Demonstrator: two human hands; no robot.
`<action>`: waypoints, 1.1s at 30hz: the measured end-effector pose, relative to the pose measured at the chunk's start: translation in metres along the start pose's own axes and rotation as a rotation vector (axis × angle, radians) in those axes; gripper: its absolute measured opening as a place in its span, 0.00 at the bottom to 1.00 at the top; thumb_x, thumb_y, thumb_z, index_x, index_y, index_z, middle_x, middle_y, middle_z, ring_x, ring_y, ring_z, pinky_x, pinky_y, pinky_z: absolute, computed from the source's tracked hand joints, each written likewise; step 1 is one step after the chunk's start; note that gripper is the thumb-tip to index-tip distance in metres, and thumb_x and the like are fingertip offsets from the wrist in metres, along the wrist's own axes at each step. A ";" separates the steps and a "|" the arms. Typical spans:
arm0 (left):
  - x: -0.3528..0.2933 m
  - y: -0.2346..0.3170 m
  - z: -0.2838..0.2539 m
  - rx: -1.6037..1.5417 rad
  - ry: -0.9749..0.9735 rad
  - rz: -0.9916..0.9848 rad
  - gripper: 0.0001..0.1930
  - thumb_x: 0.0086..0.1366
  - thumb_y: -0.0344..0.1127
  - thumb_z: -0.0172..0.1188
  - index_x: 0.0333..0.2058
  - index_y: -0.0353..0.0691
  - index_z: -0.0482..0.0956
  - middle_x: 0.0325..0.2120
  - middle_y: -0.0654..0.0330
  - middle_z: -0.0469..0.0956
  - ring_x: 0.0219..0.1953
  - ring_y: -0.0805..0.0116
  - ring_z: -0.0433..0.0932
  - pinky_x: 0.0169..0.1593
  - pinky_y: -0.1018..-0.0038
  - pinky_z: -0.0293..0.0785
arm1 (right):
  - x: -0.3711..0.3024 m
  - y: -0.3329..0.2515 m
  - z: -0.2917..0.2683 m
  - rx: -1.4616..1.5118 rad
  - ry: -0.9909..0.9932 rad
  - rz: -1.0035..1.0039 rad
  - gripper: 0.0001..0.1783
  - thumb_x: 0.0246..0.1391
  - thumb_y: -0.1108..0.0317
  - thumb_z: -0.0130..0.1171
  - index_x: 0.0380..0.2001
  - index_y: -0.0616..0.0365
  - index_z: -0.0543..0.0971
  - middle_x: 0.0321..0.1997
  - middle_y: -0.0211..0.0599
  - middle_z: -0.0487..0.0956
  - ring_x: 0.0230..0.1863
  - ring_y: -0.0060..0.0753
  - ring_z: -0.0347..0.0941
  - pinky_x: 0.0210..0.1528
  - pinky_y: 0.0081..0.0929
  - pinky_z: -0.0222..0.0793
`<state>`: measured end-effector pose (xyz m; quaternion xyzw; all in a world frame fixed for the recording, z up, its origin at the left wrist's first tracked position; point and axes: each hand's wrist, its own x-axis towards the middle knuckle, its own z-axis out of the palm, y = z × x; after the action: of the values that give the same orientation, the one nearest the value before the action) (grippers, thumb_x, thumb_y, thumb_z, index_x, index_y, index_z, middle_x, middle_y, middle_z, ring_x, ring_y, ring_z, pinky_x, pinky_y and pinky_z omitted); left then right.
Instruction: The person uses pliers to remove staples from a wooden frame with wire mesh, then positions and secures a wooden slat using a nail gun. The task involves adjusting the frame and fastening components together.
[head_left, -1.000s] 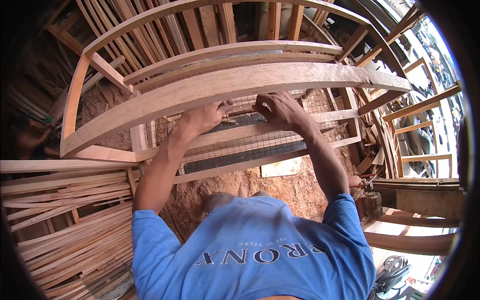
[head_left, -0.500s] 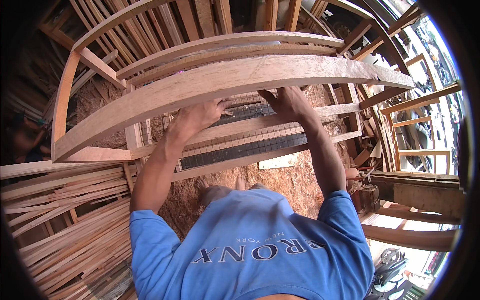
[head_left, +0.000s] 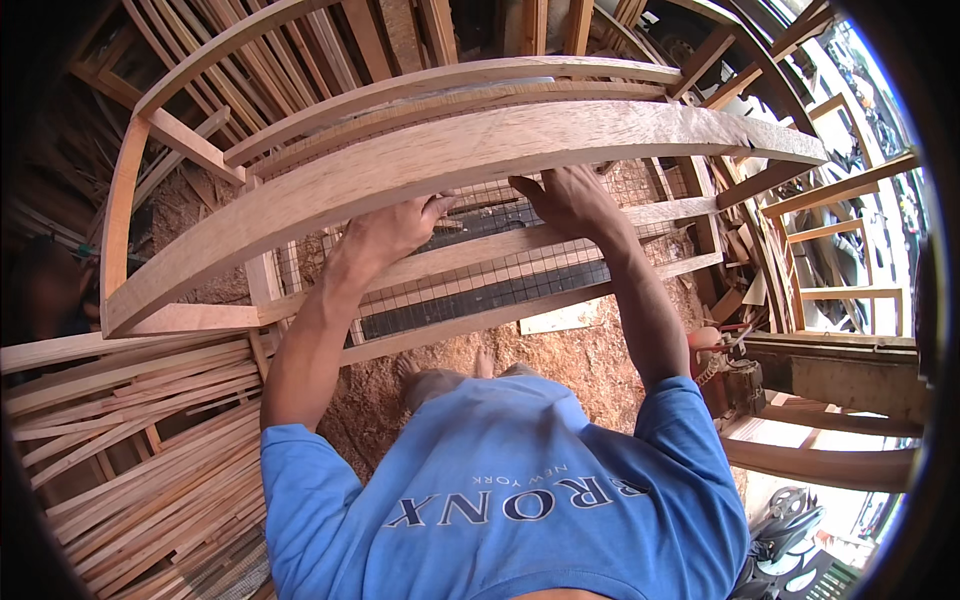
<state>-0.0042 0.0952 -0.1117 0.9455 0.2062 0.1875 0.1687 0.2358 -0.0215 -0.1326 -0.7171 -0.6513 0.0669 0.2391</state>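
Observation:
A wooden frame (head_left: 420, 158) with a broad curved front beam stands in front of me. Wire mesh (head_left: 590, 275) shows through its lower part. Just below the beam, my left hand (head_left: 390, 235) is closed, its fingers curled and the thumb pointing right, against the mesh; whatever it holds is hidden. To its right, my right hand (head_left: 580, 205) reaches under the beam with its thumb stretched out to the left; the beam hides most of its fingers. A lower wooden rail (head_left: 480, 250) passes close beneath both hands. A dark strip (head_left: 480, 305) lies behind the mesh.
Thin wooden strips (head_left: 160, 470) are stacked at left. More boards (head_left: 280, 60) lean at the back. Wood shavings (head_left: 590, 370) cover the floor near my feet. Wooden frames (head_left: 850, 290) stand at right. A person (head_left: 50, 290) is dimly seen at far left.
The frame sits slightly higher and further left in the picture. The left hand has shifted slightly left, and the right hand slightly up and left.

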 end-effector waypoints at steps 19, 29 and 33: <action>0.000 -0.002 0.001 -0.055 -0.049 -0.058 0.09 0.64 0.32 0.64 0.40 0.34 0.85 0.37 0.49 0.86 0.40 0.51 0.85 0.45 0.62 0.78 | -0.002 -0.015 -0.018 0.077 0.037 -0.036 0.15 0.56 0.67 0.63 0.43 0.64 0.82 0.47 0.58 0.80 0.57 0.56 0.71 0.64 0.46 0.63; 0.000 0.000 0.000 -0.052 -0.019 -0.050 0.10 0.66 0.35 0.63 0.42 0.35 0.85 0.37 0.49 0.86 0.40 0.51 0.85 0.45 0.62 0.79 | -0.001 -0.010 -0.010 0.013 0.116 -0.008 0.12 0.58 0.63 0.62 0.39 0.57 0.85 0.27 0.49 0.83 0.29 0.49 0.82 0.34 0.41 0.77; 0.000 0.001 0.001 -0.046 -0.030 -0.083 0.11 0.67 0.36 0.63 0.41 0.36 0.85 0.37 0.50 0.86 0.41 0.51 0.85 0.46 0.62 0.78 | -0.003 -0.010 -0.012 -0.029 0.126 0.008 0.11 0.59 0.62 0.61 0.38 0.56 0.85 0.24 0.47 0.83 0.26 0.47 0.82 0.34 0.41 0.77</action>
<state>-0.0035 0.0941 -0.1118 0.9346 0.2384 0.1706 0.2013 0.2311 -0.0271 -0.1188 -0.7259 -0.6329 0.0131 0.2690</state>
